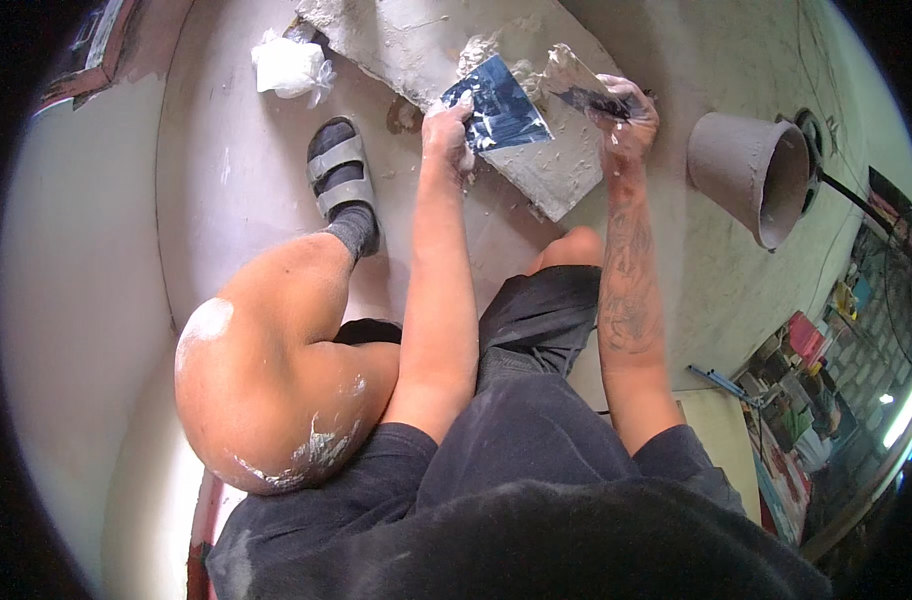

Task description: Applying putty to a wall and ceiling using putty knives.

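My left hand [448, 132] is closed on a flat, dark blue rectangular scraper plate [504, 100] with white paste smeared on its face. In my right hand [628, 118] is a putty knife [576, 80], its wide blade coated with pale paste and its grip mostly covered by my fingers. Both tools are held over a plaster-caked board [556, 180] on the floor. Lumps of wet white paste [479, 52] lie on the board just beyond the blue plate. White residue coats my fingers.
A grey bucket [721, 160] lies tipped to the right, beside a round dark base with a pole [846, 190]. A white plastic bag [291, 68] sits at the far left of the board. My sandalled foot [341, 170] rests near it. Clutter [801, 400] fills the right side.
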